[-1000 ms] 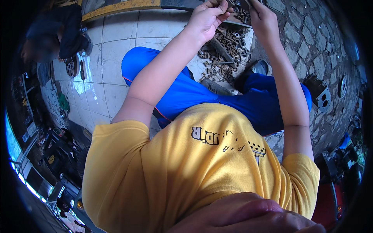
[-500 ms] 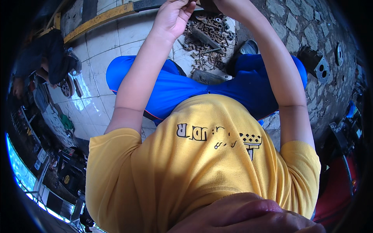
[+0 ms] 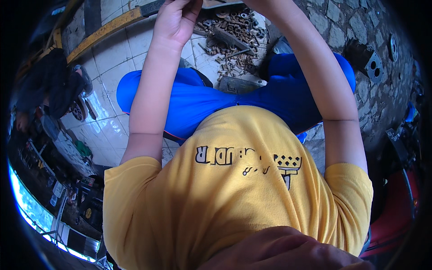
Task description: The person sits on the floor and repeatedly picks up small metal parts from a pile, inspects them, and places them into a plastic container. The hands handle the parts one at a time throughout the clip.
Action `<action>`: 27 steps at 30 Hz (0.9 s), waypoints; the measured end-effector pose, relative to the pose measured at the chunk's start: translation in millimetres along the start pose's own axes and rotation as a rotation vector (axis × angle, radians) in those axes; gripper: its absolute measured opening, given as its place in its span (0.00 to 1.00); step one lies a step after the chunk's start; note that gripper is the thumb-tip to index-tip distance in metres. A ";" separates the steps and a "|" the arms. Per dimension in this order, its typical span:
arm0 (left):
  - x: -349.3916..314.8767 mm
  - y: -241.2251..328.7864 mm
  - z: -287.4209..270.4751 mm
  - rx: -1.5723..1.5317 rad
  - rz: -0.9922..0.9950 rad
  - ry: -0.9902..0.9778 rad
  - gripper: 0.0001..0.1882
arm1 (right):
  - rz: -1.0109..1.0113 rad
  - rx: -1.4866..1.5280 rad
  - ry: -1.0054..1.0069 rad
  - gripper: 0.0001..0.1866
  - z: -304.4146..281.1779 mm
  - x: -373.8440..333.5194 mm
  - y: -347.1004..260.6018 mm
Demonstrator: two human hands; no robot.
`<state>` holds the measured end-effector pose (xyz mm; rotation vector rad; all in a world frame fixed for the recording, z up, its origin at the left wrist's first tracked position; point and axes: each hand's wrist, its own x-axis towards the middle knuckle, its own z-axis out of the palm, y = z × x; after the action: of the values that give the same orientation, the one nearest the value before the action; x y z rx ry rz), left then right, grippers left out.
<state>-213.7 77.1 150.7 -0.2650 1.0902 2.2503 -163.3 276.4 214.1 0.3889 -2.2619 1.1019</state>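
Both my arms reach forward to the upper edge of the head view. My left hand (image 3: 177, 21) is closed, its fingers curled toward the thumb; the fingertips and anything in them are cut off by the edge. Only the wrist and heel of my right hand (image 3: 266, 6) show, so its fingers are hidden. Below and between the hands lies a loose pile of rusty nuts and bolts (image 3: 237, 64) on the tiles. A dark metal bar (image 3: 230, 39) rests across the pile. Nearer me, a flat grey piece (image 3: 238, 84) lies between my blue-trousered legs.
A yellow beam (image 3: 105, 33) crosses the far left. Rough stone paving (image 3: 335, 27) borders the tiles on the right, with an engine block (image 3: 372, 65) and a round metal part (image 3: 393, 47) on it. Another person in dark clothes (image 3: 49, 85) crouches at left, near a wheel-like part (image 3: 80, 109).
My left hand has moved left, farther from the right hand. The right hand has slid slightly up, mostly out of view. The dark thing seen between them no longer shows.
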 end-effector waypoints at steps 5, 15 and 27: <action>0.7 -3.2 -12.8 -0.009 0.002 -0.090 0.08 | 0.438 -0.194 -0.517 0.18 10.8 -9.8 22.4; 5.4 -0.3 -4.8 -0.040 -0.002 -0.084 0.05 | 0.376 -0.085 -0.175 0.22 3.6 -7.2 33.3; 19.3 -3.0 -20.1 -0.024 0.055 -0.191 0.07 | -0.036 -0.082 -0.031 0.24 19.4 -5.3 2.2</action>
<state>-228.8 71.7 127.8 -0.0291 0.9814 2.2850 -167.6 262.4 200.0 0.4137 -2.3096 0.9884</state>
